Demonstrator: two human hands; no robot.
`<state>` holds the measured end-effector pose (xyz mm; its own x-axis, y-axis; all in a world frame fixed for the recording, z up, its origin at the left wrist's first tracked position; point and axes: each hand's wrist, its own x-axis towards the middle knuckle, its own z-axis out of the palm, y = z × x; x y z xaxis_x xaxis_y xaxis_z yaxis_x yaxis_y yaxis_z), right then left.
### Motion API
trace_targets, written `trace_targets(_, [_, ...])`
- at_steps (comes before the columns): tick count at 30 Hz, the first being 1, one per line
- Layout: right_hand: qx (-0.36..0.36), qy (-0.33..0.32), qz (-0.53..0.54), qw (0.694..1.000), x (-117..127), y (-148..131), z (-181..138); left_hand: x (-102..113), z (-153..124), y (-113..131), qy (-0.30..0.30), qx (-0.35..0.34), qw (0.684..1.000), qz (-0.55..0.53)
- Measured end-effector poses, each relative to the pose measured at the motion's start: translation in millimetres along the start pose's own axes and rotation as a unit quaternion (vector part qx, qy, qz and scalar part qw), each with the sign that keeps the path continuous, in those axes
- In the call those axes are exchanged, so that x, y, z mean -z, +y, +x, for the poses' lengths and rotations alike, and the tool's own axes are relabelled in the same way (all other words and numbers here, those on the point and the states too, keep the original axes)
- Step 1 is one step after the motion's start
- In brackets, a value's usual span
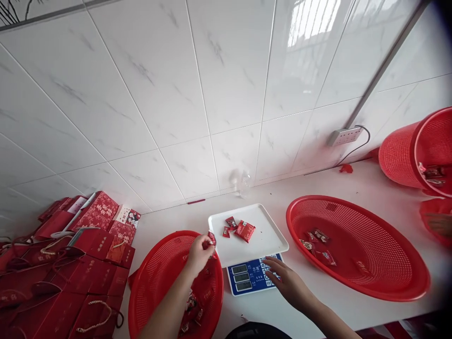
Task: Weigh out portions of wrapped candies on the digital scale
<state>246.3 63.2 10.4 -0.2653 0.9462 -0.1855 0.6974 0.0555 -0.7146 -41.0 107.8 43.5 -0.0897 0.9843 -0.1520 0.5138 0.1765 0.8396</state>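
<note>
My left hand [199,254] is closed on a small red wrapped candy [212,238], above the right rim of the left red basket [148,268]. More wrapped candies [192,306] lie in that basket, partly hidden by my forearm. Beside the hand, a white tray [261,219] tops a digital scale [243,278] with a blue panel. One larger red packet [245,231] and a few small candies [230,222] rest on the tray. My right hand [287,282] has its fingers stretched out over the right side of the scale's keypad and holds nothing.
Red gift boxes [88,263] with rope handles are piled at left. To the right lies a wide red basket [374,254] with several candies. A tipped red basket [399,150] stands at far right, near a power strip [346,136]. A clear plastic object [245,183] sits against the wall.
</note>
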Motion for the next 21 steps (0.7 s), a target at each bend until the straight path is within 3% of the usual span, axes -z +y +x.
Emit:
trace_targets(4, [0.007,0.013,0.014,1.000,2.3,0.1,-2.1,-46.2,14.4,20.0,-0.041,-0.024,0.999,-0.011])
trace_targets(7, [0.004,0.028,0.021,0.999,4.3,7.0,-7.1,-62.7,26.9,28.7,-0.044,-0.030,0.999,-0.010])
trace_targets(14, [-0.018,0.043,0.023,0.999,4.7,22.2,-21.2,-64.3,59.8,41.3,-0.028,-0.020,0.999,-0.011])
trace_targets(21, [-0.012,0.037,0.028,0.999,6.4,18.0,-21.3,-63.3,59.7,18.9,-0.025,0.002,1.000,0.016])
